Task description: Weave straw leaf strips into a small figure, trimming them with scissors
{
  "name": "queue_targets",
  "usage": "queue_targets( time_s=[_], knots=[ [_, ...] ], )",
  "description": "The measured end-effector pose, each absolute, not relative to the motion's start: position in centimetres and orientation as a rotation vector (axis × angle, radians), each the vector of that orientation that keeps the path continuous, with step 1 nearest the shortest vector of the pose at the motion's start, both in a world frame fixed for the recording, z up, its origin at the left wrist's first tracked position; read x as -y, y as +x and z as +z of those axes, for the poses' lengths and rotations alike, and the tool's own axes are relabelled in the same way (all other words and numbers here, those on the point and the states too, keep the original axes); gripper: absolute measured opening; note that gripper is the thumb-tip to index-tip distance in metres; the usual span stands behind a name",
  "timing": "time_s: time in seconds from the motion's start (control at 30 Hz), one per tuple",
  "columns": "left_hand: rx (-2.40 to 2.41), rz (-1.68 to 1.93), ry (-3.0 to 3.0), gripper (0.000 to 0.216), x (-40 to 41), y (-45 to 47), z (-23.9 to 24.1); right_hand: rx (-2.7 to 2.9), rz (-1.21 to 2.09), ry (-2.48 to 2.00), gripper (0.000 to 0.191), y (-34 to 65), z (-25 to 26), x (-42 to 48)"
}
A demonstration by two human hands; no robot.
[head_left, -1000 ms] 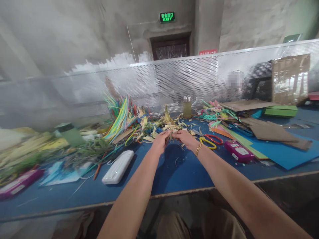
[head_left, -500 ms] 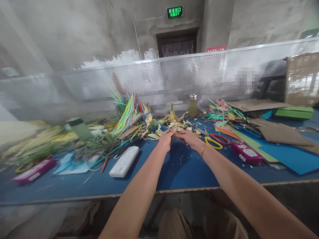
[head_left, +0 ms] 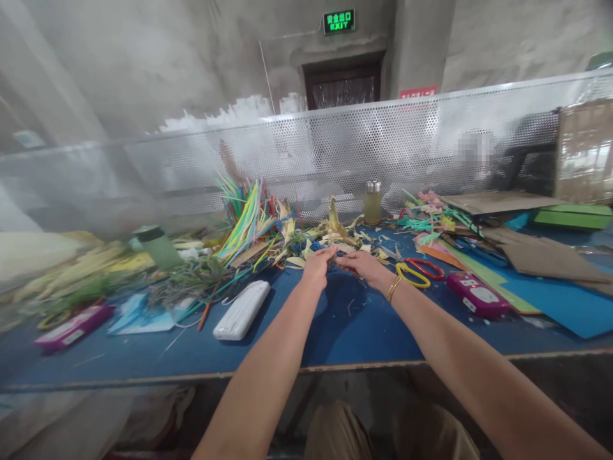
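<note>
Both my hands meet over the middle of the blue table (head_left: 349,326). My left hand (head_left: 318,265) is closed in a pinch on a small bundle of dried leaf strips (head_left: 336,258). My right hand (head_left: 363,265), with a gold bracelet on its wrist, grips the same bundle from the right, fingers closed. The bundle is mostly hidden between the fingers. Loose scraps of dried leaf (head_left: 335,236) lie just behind the hands.
A white case (head_left: 242,310) lies left of my arms. Colourful strips (head_left: 246,217) fan up at the back left. Red and yellow scissors (head_left: 414,271), a pink case (head_left: 476,295), a small jar (head_left: 372,201) and coloured paper sheets (head_left: 541,294) are to the right. A perforated metal screen (head_left: 383,147) backs the table.
My hands have stayed together on the bundle. The view has shifted a little to the left and down; nothing on the table has moved.
</note>
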State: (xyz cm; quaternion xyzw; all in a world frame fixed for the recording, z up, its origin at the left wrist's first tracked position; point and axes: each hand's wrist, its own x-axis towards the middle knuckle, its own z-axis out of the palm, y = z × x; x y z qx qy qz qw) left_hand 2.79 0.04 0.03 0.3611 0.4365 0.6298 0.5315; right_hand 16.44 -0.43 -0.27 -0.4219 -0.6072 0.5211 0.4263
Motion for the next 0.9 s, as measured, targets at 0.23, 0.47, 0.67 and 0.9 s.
queue_targets(
  time_s=[0.23,0.47,0.67,0.9],
  knots=[
    [-1.000,1.446,0.830,0.029,-0.2,2.8,-0.2,1.532,1.210,-0.973,0.018,16.3,-0.7,0.2],
    [-1.019,1.479,0.807,0.022,-0.1,2.9,-0.1,1.754,0.982,-0.942,0.023,16.8,-1.0,-0.4],
    [-0.987,1.486,0.708,0.019,0.2,2.9,0.3,1.788,1.028,-0.882,0.027,16.7,-0.3,0.1],
    [-0.954,1.509,0.693,0.020,0.3,2.9,0.5,1.783,1.030,-0.948,0.024,16.6,-0.1,0.3]
  ],
)
